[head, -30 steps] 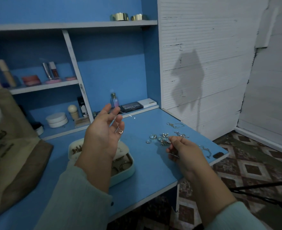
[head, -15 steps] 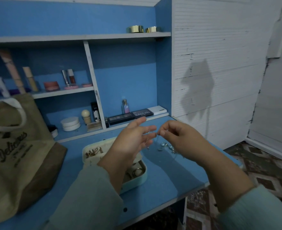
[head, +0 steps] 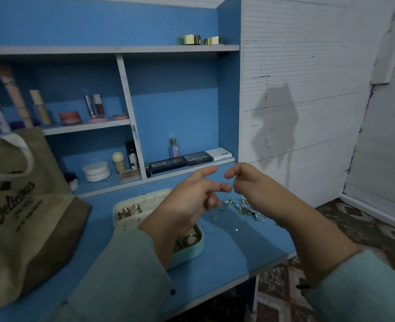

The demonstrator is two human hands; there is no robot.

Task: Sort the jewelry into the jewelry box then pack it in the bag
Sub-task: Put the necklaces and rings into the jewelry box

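Fingertips (head: 229,175) of the right hand (head: 257,187) are pinched on a thin chain (head: 226,202), which is also held by the left hand (head: 192,201) and hung down above the desk (head: 226,263), with the box (head: 193,251) lying nearer the left hand, below it.

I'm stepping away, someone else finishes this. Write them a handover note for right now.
Left hand: raised over the jewelry box, fingers pinching a thin chain.
Right hand: raised beside it, fingertips pinching the same chain; it looks like they are untangling it.
Jewelry box: open on the desk, with gold pieces at the far end and rings at the near end.
Unsorted silver jewelry: in a pile on the desk, right of the box.
Bag: standing at the desk's left.
Left: sort the chain and the pile, then put the box in the bag.
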